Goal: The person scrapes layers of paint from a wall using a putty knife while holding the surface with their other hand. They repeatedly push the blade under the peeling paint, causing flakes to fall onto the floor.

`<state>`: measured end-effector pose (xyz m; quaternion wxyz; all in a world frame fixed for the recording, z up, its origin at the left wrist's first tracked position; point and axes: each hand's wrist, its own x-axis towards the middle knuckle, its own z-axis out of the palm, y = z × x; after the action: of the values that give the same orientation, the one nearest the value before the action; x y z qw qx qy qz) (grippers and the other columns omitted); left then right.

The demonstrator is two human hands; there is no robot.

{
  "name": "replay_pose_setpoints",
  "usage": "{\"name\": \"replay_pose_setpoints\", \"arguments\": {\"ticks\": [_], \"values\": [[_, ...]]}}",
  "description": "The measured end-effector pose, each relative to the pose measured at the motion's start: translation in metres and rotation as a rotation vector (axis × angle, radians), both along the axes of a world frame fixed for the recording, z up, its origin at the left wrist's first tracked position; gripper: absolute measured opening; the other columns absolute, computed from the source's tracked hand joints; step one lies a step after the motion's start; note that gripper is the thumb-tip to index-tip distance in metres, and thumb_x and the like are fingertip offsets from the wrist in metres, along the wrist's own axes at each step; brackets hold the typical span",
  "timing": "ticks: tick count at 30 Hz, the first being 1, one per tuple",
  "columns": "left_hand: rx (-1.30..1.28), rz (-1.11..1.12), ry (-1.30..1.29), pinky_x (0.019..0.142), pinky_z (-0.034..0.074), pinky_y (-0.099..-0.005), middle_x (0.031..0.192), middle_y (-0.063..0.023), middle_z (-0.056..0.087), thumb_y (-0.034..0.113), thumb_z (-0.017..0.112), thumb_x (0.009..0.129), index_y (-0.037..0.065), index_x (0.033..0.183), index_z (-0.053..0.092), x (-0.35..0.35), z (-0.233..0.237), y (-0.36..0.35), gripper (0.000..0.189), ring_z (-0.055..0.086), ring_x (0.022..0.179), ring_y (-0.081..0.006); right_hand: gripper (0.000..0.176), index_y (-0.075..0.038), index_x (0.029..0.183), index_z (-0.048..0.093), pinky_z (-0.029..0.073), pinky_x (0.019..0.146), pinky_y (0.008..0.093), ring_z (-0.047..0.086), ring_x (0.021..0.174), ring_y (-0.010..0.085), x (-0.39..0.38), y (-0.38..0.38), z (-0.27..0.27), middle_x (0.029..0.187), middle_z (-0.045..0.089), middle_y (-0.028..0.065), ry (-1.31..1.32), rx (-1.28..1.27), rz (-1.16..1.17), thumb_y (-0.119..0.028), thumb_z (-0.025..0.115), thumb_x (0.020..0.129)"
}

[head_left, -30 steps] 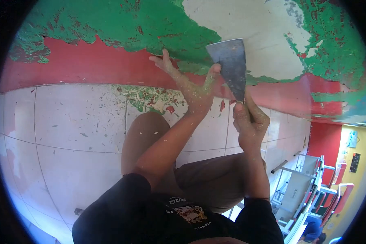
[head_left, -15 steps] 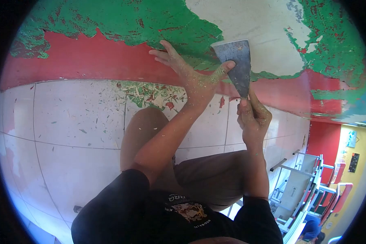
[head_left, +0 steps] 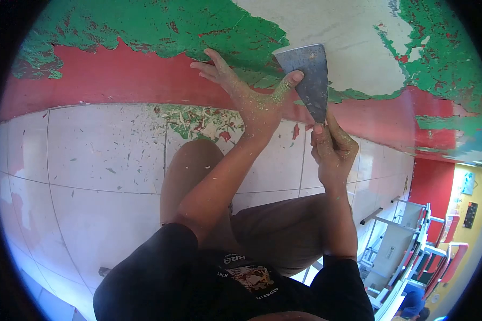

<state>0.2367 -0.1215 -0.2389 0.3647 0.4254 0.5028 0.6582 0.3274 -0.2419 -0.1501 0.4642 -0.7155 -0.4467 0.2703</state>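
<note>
My right hand is closed around the handle end of a paint scraper, and the handle itself is mostly hidden in my fingers. The scraper's wide grey blade points up the wall, its edge over the border between green paint and a bare pale patch. My left hand is spread open, its fingertips by the lower border of the green paint. Its thumb rests on or just at the left side of the blade. Paint dust sticks to both hands.
Green and red paint chips lie on the white tiled floor along the wall's foot. My bent knee is close below the chips. Stacked metal-framed furniture stands at right, with part of another person beyond it.
The scraper and both hands sit slightly higher in view, with the left hand also a little further left. My grip looks the same. The camera view has shifted slightly.
</note>
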Motion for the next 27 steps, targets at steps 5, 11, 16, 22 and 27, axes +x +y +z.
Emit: {"name": "replay_pose_setpoints", "arguments": {"ticks": [5,11,16,22,27], "values": [[0.033,0.036,0.002,0.117,-0.005,-0.0713,0.16,-0.0389,-0.024,0.062,0.093,0.061,0.006,0.163,-0.009,0.001,-0.002,0.002,0.155,-0.019,0.15,-0.055,0.05,-0.002,0.14,0.061,0.041,0.058,0.0221,0.048,0.064,0.0046,0.001,0.001,-0.005,0.071,0.057,-0.0036,-0.102,0.021,0.023,-0.022,0.074,0.097],[0.037,0.042,-0.026,0.118,-0.005,-0.0696,0.16,-0.0386,-0.024,0.06,0.092,0.063,0.006,0.164,-0.006,0.001,-0.002,0.002,0.15,-0.019,0.15,-0.0543,0.051,-0.001,0.14,0.06,0.041,0.059,0.0221,0.048,0.064,0.005,-0.001,0.003,-0.012,0.072,0.058,-0.0039,-0.101,0.038,0.016,-0.023,0.074,0.097],[0.033,0.035,-0.029,0.118,-0.003,-0.0698,0.161,-0.037,-0.024,0.057,0.092,0.066,0.007,0.164,-0.005,-0.001,0.0,0.0,0.146,-0.018,0.151,-0.0539,0.05,-0.001,0.14,0.06,0.037,0.056,0.0203,0.044,0.061,0.0037,-0.004,0.004,-0.009,0.068,0.053,-0.0064,0.012,0.007,-0.009,-0.023,0.074,0.097],[-0.018,0.018,-0.06,0.118,-0.001,-0.07,0.163,-0.0335,-0.023,0.054,0.093,0.067,0.01,0.165,-0.004,-0.002,0.001,0.001,0.144,-0.017,0.151,-0.0541,0.05,-0.001,0.141,0.06,0.036,0.055,0.02,0.043,0.06,0.0037,-0.007,0.01,-0.014,0.066,0.052,-0.0058,-0.022,0.053,0.023,-0.022,0.072,0.098],[-0.017,0.018,-0.092,0.119,-0.001,-0.0691,0.163,-0.0329,-0.024,0.053,0.092,0.069,0.01,0.165,-0.004,-0.003,0.003,0.0,0.142,-0.017,0.151,-0.0529,0.049,-0.001,0.142,0.058,0.038,0.058,0.0212,0.044,0.061,0.0042,-0.009,0.012,-0.023,0.067,0.055,-0.0032,-0.097,0.092,0.044,-0.021,0.07,0.099]]}}
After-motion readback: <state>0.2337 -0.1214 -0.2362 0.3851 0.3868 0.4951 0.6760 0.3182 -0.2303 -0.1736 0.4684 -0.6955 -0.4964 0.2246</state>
